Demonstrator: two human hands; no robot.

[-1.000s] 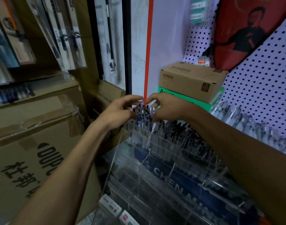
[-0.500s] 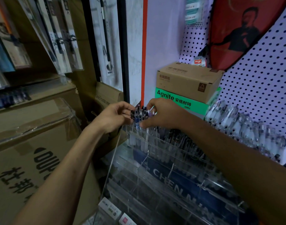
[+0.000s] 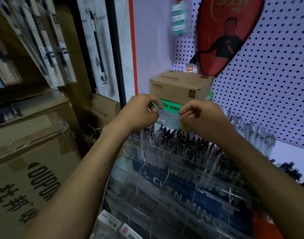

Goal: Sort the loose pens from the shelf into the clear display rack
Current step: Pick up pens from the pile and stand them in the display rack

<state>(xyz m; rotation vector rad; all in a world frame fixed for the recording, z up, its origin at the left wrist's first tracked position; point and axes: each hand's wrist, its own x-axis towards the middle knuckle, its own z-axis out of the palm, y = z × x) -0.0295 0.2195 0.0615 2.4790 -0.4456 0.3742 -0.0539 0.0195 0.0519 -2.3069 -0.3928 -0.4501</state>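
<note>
The clear display rack stands low in the middle, with tiered acrylic compartments. Its top row is packed with upright pens, mostly dark caps on clear barrels. My left hand hovers just above the rack's top-left corner, its fingers curled and the fingertips pinched together. My right hand hangs level with it a short way to the right, also curled. I see nothing held in either hand. More loose pens lie in a row behind my right forearm.
A brown carton sits on a green-labelled box right behind my hands. Big taped cardboard boxes fill the left side. A white pegboard and a red racket cover are at the right.
Both hands were down on a bunch of pens in the rack's top-left compartment. They have lifted off it and moved apart, and the pens stay standing in the rack.
</note>
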